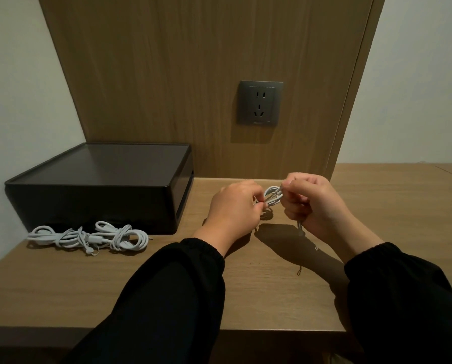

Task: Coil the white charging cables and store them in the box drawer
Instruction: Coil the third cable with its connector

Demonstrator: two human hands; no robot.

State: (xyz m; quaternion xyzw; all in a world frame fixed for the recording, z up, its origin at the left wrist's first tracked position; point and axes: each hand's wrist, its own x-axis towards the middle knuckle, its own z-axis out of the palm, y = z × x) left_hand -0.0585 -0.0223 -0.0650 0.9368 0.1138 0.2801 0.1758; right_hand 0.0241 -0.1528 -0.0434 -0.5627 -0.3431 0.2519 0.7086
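Observation:
Both hands hold one white charging cable (272, 196) above the wooden desk, its small loops showing between them. My left hand (236, 208) pinches the loops from the left. My right hand (315, 206) grips them from the right, and a cable end (300, 228) hangs below its palm. Several other white cables (88, 236) lie bundled on the desk at the left, just in front of the black box (98, 185). The box's drawer front faces me and looks closed.
The wooden desk (167, 271) has its front edge close to me. A dark wall socket (260, 102) sits in the wooden back panel above the hands. A white wall borders the desk on the left. A small dark scrap (299, 271) lies under my right wrist.

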